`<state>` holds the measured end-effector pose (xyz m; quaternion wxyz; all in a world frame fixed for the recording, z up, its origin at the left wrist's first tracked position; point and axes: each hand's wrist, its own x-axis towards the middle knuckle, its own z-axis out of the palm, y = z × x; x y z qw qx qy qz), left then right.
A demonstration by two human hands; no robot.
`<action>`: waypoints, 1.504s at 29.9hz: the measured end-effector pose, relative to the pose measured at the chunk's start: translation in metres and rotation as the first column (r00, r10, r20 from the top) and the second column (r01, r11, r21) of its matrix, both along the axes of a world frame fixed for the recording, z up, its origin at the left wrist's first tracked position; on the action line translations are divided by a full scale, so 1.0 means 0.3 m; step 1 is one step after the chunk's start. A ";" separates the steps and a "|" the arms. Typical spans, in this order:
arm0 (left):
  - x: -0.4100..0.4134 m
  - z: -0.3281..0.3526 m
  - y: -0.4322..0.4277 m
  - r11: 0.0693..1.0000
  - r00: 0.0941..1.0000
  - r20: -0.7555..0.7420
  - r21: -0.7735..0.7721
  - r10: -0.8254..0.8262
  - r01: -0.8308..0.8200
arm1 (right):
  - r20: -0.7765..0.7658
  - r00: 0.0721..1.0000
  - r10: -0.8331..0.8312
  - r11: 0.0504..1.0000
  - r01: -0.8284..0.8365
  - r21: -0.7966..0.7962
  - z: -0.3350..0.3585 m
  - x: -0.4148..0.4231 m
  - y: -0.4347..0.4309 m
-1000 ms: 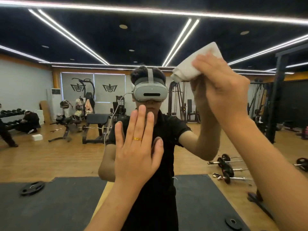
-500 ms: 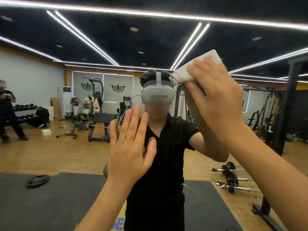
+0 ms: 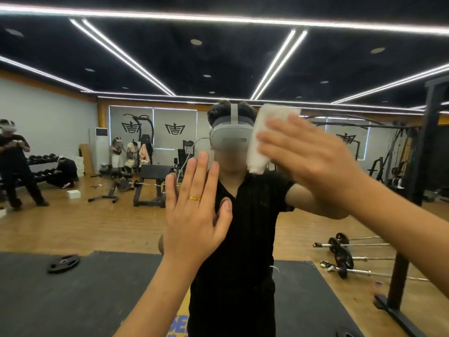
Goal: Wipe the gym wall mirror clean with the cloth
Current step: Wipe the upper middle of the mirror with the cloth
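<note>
Mirror (image 3: pixel 73 227) fills the view. Left hand (image 3: pixel 194 215) braces flat on it, fingers straight and close, thumb apart. Right hand (image 3: pixel 313 161), fingers flat, presses cloth (image 3: pixel 264 132) to it, upper right. Mid-wipe, apparently; next stroke needs steady pressure over unwiped areas.

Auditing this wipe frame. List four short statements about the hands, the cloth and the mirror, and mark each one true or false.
1. The right hand presses a white cloth against the mirror. True.
2. The left hand holds a spray bottle. False: it is flat, fingers straight, holding nothing.
3. A gold ring is on the left hand. True.
4. The white cloth sits lower than the left hand. False: it is higher and to the right.
</note>
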<state>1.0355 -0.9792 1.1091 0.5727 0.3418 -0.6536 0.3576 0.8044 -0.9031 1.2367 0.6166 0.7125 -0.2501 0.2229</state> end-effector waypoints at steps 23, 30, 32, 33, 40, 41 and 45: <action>0.000 -0.004 -0.001 0.999 0.999 -0.017 0.001 -0.048 0.048 | 0.417 0.909 0.014 0.989 0.048 -0.139 -0.008 -0.004 0.019; 0.002 -0.006 -0.007 0.999 0.999 -0.006 -0.017 -0.049 0.049 | 0.414 0.910 0.009 0.982 0.069 -0.174 0.120 -0.126 0.090; 0.000 -0.007 -0.008 0.999 0.999 -0.010 -0.030 -0.042 0.042 | 0.562 0.824 0.070 0.975 0.063 -0.214 0.187 -0.149 0.101; -0.001 -0.008 -0.008 0.999 0.999 -0.014 -0.033 -0.043 0.042 | 0.603 0.791 0.102 0.974 0.044 -0.223 0.177 -0.132 0.090; -0.001 -0.009 -0.001 0.997 0.997 -0.019 -0.014 -0.080 0.080 | 0.322 0.946 0.019 0.998 0.002 -0.063 -0.076 -0.062 0.030; 0.000 -0.009 -0.002 0.996 0.996 -0.017 -0.013 -0.086 0.086 | 0.295 0.955 0.021 0.997 0.003 -0.081 -0.041 -0.101 0.038; 0.001 -0.009 0.001 0.994 0.994 -0.020 -0.013 -0.108 0.108 | 0.475 0.878 0.056 0.978 0.048 -0.204 0.116 -0.237 0.060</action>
